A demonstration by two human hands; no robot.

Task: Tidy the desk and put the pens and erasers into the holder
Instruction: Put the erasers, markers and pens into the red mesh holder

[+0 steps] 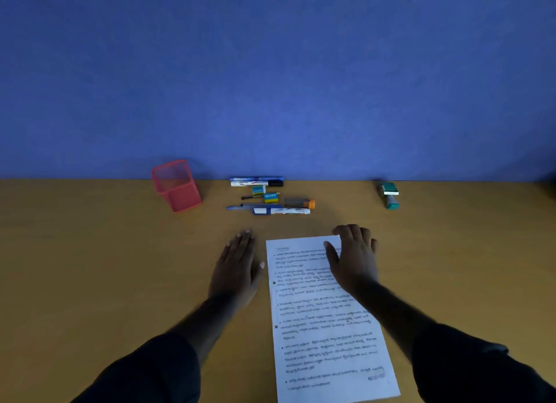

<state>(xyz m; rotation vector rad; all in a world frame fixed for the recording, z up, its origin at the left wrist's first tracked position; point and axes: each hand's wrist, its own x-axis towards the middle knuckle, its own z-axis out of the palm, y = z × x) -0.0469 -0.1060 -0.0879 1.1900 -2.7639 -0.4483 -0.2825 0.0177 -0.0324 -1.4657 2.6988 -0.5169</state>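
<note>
The broad tan wooden table [90, 282] runs up to a blue fabric-covered partition wall [270, 71], and almost nothing on it looks sorted yet. Nearest the person lies a white printed sheet of paper [325, 327], slightly askew, its top right corner under the right hand [353, 258], whose fingers are spread and rest flat on the page, clamped on nothing. The left hand [237, 267] lies palm down on the bare table just left of the sheet, fingers extended and likewise holding nothing.

At the back left stands the red wire-mesh square holder [176, 186], upright and, as far as the mesh shows, with nothing inside. A short way to its right sits the loose cluster the task is about — two white-barrelled markers [255, 181] against the wall, a white marker with blue cap [281, 211] at the front, a grey marker with an orange cap [299, 203], a thin blue pen [243, 207], a thin dark pen [249, 196] and two small teal-sleeved erasers [270, 197]. Well apart at the far right lies a teal and white stamp-like object [389, 195]; what it is I cannot tell.

My judgement: the work is at its very start — every pen and eraser remains outside the holder, and the sheet also needs squaring away.
</note>
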